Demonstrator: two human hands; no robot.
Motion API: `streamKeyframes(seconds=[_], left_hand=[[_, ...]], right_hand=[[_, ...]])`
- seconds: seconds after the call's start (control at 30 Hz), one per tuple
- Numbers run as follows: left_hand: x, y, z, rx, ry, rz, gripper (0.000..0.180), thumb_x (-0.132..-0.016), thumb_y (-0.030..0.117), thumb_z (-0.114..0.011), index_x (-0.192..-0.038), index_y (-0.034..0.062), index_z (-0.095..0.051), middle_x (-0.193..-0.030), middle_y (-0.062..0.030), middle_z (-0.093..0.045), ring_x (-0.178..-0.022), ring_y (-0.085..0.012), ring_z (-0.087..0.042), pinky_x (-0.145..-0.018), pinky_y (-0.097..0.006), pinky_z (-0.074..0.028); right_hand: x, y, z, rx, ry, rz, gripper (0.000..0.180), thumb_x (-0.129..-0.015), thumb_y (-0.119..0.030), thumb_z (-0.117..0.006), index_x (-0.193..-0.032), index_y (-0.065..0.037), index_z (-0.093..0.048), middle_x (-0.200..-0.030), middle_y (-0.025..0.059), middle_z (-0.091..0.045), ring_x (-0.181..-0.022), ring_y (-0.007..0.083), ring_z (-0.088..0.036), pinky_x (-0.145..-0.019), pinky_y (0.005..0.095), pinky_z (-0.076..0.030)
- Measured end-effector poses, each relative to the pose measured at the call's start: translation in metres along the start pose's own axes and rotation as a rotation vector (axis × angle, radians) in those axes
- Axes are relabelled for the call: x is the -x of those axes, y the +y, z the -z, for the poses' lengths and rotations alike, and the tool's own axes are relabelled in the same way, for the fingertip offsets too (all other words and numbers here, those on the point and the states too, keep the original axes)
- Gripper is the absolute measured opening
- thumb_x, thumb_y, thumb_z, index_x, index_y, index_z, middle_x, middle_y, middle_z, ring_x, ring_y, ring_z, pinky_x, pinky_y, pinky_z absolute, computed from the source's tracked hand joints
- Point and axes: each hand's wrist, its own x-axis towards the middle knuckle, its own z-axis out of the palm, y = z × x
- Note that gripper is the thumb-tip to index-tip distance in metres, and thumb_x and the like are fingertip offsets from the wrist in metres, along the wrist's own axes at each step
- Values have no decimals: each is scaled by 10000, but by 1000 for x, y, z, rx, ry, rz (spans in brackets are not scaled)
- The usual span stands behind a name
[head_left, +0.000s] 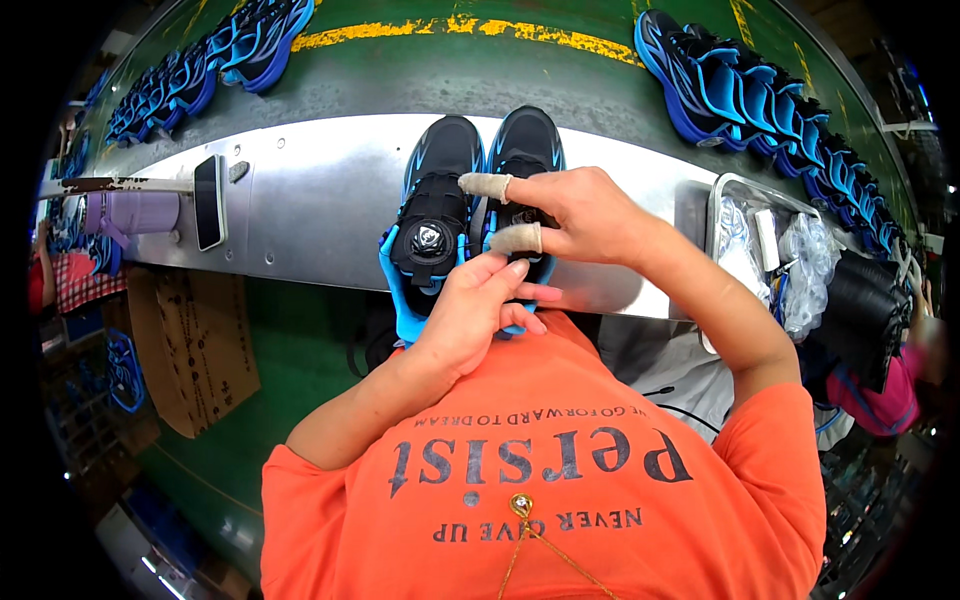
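Two black and blue sneakers [448, 150] stand side by side on the metal bench before me, toes pointing away. The left one carries a round dial [428, 240] on its tongue. Across the right sneaker [527, 130] reaches my right hand [580, 213], two fingers stretched out and apart, each with a pale cloth finger cover; its other fingers are hidden. At that sneaker's heel end, my left hand [470, 308] is closed, thumb and forefinger pinched together while other fingers curl loosely. Whatever sits in the pinch is too small to make out.
Rows of blue and black sneakers [265, 45] line the green belt beyond the bench. A phone [208, 203] and a lilac cup [140, 212] are at left. A wire-rimmed basket [714, 225] with clear plastic bags stands at right. A cardboard box [195, 345] is below left.
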Motion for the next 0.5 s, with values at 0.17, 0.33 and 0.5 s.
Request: streamKeyframes(seconds=[0.17,0.33,0.5], left_hand=[[-1,-3,1,19,-18,-4,251,-1037,188,-484,-1185,0,-558,-1135,-105,-613,-1032,-241,-667,-644,-290,-553],[0,-6,3,70,14,-8,249,-1037,190,-486,-1182,0,-554,-1148,-109,-610,-1032,-239,-664,-654,-285,-550],[52,56,13,-613,-112,-66,258,-1013,133,-508,-1125,-47,-654,-1047,-124,-700,-658,-140,-675,-544,-230,-509]], right_hand=[[-6,5,11,78,-28,282,517,-870,-311,-642,-1379,-303,-550,-713,81,-572,-644,308,-597,-594,414,-489],[4,-17,-11,245,11,-53,515,-884,-256,-645,-1390,-295,-555,-656,57,-544,-607,267,-588,-561,376,-479],[1,13,-2,-231,123,-244,471,-932,-286,-641,-1378,-158,-562,-1111,185,-680,-1010,318,-667,-875,343,-508]])
